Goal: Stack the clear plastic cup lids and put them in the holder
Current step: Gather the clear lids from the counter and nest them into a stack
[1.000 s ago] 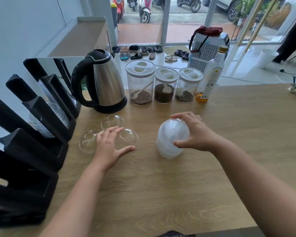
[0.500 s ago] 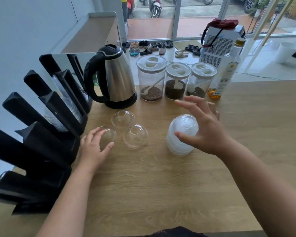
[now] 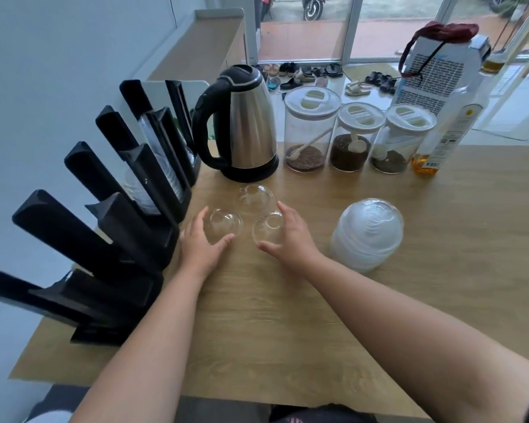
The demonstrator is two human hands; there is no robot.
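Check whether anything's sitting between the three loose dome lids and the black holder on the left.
Nothing visible does. The three loose dome lids lie on bare table right beside the black holder. Only the left hand is on that side. The kettle stands farther back, off that line.

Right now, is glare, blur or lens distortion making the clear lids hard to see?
Head view: daylight comes through the glass doors behind; the three loose dome lids show only by faint highlights against the wooden counter. The wide-angle lens bends the black holder at the left edge, and its lowest arm looks smeared. Both hands and the lid stack are sharp.
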